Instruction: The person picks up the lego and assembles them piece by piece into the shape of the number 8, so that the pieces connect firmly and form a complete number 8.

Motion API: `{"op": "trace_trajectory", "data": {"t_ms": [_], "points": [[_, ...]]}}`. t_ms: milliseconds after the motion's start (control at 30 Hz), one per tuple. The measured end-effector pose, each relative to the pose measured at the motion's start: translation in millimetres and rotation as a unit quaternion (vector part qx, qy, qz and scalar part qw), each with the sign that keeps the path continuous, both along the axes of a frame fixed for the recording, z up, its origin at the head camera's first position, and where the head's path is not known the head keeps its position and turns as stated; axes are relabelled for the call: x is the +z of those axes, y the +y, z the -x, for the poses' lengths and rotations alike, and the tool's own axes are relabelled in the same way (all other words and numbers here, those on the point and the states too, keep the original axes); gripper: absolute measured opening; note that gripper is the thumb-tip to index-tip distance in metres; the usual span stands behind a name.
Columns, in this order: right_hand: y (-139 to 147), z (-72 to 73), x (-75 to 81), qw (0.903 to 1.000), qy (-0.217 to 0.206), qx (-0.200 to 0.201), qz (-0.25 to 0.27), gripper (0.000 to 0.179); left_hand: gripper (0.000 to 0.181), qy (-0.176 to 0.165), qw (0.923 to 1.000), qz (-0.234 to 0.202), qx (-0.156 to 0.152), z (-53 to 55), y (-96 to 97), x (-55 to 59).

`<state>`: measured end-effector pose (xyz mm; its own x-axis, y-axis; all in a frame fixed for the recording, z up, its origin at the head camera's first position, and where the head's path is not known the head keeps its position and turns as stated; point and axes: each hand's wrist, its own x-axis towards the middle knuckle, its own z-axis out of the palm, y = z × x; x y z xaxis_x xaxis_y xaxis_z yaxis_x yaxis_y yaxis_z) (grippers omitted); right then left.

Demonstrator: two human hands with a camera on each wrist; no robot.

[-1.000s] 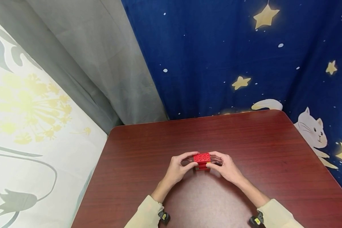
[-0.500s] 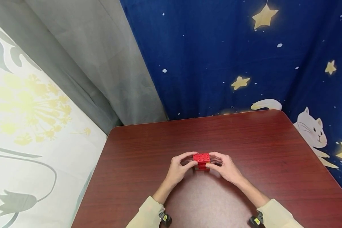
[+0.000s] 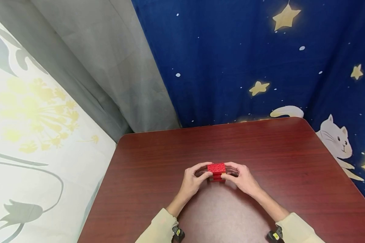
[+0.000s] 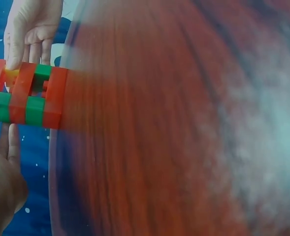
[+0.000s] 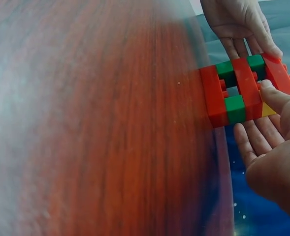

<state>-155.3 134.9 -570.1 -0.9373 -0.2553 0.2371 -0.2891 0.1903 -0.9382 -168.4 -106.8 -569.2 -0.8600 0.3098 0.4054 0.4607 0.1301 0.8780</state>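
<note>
A small stack of toy building blocks (image 3: 216,167) stands upright on the table, its studded red top block facing up. In the left wrist view, long red blocks alternate with short green blocks (image 4: 34,110), and a yellow block (image 4: 12,77) sits just under the top red one. My left hand (image 3: 190,179) grips the stack's left side near the top, thumb in front and fingers behind. From the right, my right hand (image 3: 244,179) holds it the same way, and its thumb lies by the yellow block. Open gaps show between the short blocks in the right wrist view.
The dark red wooden table (image 3: 158,155) has rounded far corners. A blue star-patterned curtain (image 3: 219,60) hangs behind it, with a grey curtain (image 3: 115,67) and a white patterned one (image 3: 48,175) to the left. A small black device (image 3: 178,233) is strapped at each wrist.
</note>
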Motion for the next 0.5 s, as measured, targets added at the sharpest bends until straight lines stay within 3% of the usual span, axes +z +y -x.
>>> {"op": "trace_trajectory", "data": {"t_ms": [233, 500], "points": [[2, -2.4, 12.4, 0.9996, 0.022, 0.015, 0.005, 0.055, 0.037, -0.016, 0.9999, 0.004, -0.002, 0.2, -0.2, 2.3], [3, -2.6, 25.8, 0.9969, 0.052, -0.016, -0.056, 0.04, 0.045, -0.012, 0.9996, 0.016, -0.019, -1.6, -1.5, 9.3]]}}
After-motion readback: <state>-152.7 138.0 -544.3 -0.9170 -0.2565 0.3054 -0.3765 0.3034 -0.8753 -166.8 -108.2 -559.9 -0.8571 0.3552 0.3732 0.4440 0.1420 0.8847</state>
